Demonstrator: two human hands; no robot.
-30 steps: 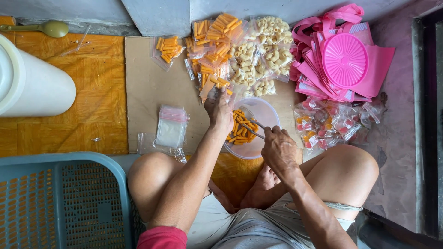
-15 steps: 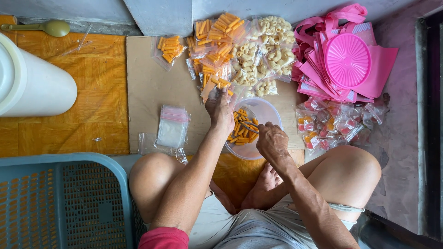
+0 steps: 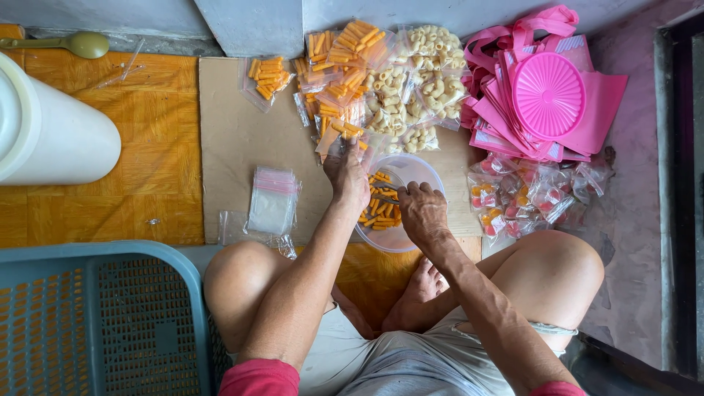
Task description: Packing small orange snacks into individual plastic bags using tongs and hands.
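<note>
Just beyond the person's bent knees, a clear plastic bowl of orange snack sticks sits on a cardboard sheet on the floor. The right hand dips into the bowl, fingers curled together over the sticks. The left hand rests at the bowl's far rim, fingers pinched on a small clear bag. Empty bags lie to the left. Farther off, filled snack packets are piled, with pink lids and bags to the right.

Left hand reaching forward, fingers pinched; right hand palm down, fingers curled.
</note>
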